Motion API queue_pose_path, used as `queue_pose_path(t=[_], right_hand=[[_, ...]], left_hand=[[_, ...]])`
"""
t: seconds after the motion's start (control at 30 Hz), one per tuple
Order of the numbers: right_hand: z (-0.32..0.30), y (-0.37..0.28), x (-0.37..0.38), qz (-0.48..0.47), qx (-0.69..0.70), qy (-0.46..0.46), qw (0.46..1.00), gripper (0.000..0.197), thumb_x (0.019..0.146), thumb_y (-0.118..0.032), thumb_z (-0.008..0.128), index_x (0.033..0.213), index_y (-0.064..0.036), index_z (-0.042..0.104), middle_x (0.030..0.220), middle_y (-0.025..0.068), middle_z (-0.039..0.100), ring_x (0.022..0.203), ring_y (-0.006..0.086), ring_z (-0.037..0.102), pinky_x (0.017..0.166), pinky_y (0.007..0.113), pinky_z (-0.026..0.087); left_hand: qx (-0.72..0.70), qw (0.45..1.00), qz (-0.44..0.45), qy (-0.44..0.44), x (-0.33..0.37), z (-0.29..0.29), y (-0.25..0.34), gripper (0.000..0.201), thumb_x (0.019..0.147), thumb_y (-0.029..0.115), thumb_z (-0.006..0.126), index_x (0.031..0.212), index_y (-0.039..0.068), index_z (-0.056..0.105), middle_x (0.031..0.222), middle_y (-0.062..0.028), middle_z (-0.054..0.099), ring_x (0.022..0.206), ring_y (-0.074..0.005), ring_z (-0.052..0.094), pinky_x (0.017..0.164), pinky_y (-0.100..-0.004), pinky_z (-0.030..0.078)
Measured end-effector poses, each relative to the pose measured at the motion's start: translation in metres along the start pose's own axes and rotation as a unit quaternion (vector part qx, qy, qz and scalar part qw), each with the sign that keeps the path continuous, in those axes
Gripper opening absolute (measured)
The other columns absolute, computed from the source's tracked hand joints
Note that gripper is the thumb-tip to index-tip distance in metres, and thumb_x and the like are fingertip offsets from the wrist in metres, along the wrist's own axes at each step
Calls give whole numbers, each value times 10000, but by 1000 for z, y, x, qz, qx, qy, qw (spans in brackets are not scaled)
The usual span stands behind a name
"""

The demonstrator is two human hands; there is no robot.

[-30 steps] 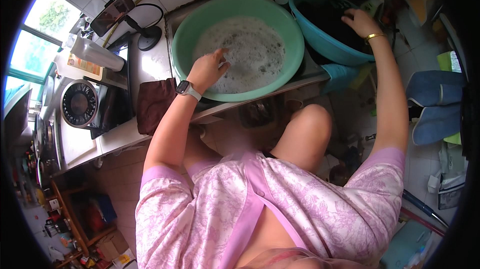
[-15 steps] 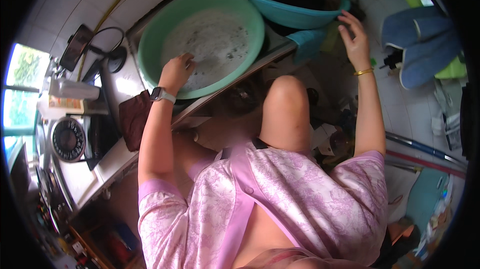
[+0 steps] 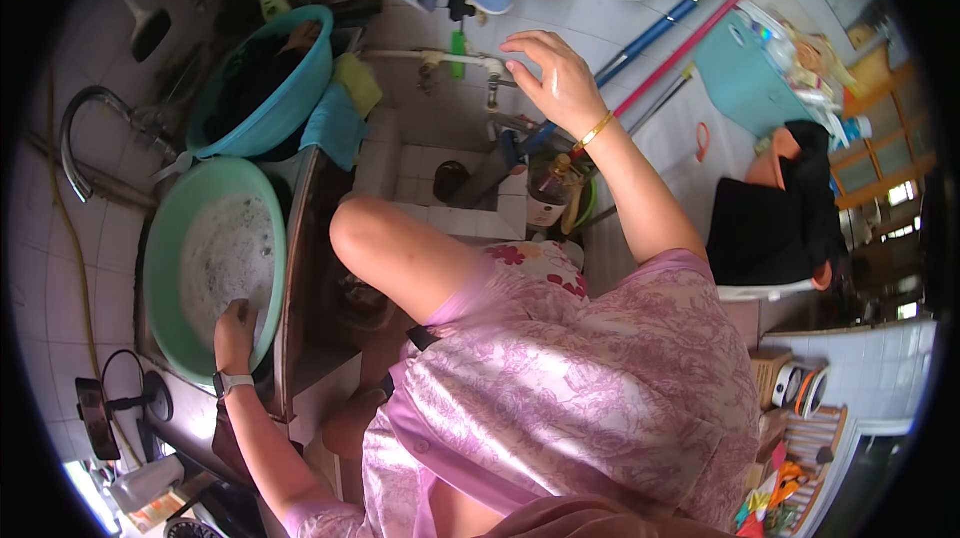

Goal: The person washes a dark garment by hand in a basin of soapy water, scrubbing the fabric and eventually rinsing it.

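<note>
A light green basin point(image 3: 160, 278) holds grey, foamy water on the counter at left. My left hand point(image 3: 235, 340), with a watch on its wrist, is over the basin's near part. Its fingers are bent inward and lie in shade, so I cannot make out what they hold, if anything. Raised in the air at upper middle, my right hand point(image 3: 562, 88) is open, its fingers stretched and the thumb apart. Its skin shines as if wet, and a gold bangle point(image 3: 597, 128) circles the wrist. Beyond the green basin stands a blue basin point(image 3: 300, 88) with a dark mass inside.
A curved tap point(image 3: 75, 128) rises behind the green basin. Blue cloth point(image 3: 335, 128) hangs over the counter edge. Pipes with a valve point(image 3: 490, 68) run along the wall, and long poles point(image 3: 680, 13) lean near my right arm. A phone on a stand point(image 3: 97, 418) is at lower left.
My view has turned to the right, so the basins now appear farther left. My right hand, beside the blue basin before, is now away from it near the pipes. My left hand stays over the green basin.
</note>
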State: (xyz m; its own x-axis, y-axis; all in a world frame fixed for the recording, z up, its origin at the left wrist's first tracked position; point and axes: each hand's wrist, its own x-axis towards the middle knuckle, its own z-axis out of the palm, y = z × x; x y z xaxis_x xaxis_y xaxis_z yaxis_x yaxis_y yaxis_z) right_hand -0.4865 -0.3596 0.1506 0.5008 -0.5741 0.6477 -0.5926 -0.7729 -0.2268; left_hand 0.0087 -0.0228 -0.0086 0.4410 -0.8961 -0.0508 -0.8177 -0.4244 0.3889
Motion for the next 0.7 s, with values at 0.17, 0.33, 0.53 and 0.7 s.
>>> queue_pose_path(t=[0.17, 0.33, 0.53, 0.7], right_hand=[[-59, 19, -24, -6, -114, 59, 992, 103, 825, -135, 672, 891, -60, 697, 976, 83, 695, 923, 294, 641, 821, 384, 523], [-180, 100, -59, 56, -342, 239, 907, 92, 771, -141, 691, 848, -97, 713, 919, 101, 699, 886, 300, 656, 795, 395, 534], [-349, 140, -145, 662, -448, -5, 601, 754, 745, -570, 750, 1338, -137, 577, 1373, 160, 559, 1248, 336, 549, 1024, 534, 417], [-416, 246, -271, 805, -237, -214, 499, 694, 783, -505, 731, 1344, -128, 572, 1380, 152, 556, 1281, 321, 531, 1039, 498, 420]], left_hand=[[-20, 1000, 12, -14, 2, 3, -15, 304, 884, 221, 656, 1091, -2, 655, 1001, -232, 692, 951, -373, 675, 812, -411, 523], [-20, 1000, 8, -17, 2, 1, -28, 312, 875, 223, 662, 1088, -5, 660, 1005, -223, 696, 958, -363, 678, 821, -409, 524], [4, 1000, -2, -21, 2, -1, -38, 313, 879, 232, 650, 1092, 3, 667, 1000, -207, 704, 955, -355, 684, 829, -408, 531], [-4, 999, -11, -31, 7, 10, -34, 343, 888, 263, 630, 1099, -4, 672, 954, -201, 713, 893, -327, 695, 791, -390, 525]])
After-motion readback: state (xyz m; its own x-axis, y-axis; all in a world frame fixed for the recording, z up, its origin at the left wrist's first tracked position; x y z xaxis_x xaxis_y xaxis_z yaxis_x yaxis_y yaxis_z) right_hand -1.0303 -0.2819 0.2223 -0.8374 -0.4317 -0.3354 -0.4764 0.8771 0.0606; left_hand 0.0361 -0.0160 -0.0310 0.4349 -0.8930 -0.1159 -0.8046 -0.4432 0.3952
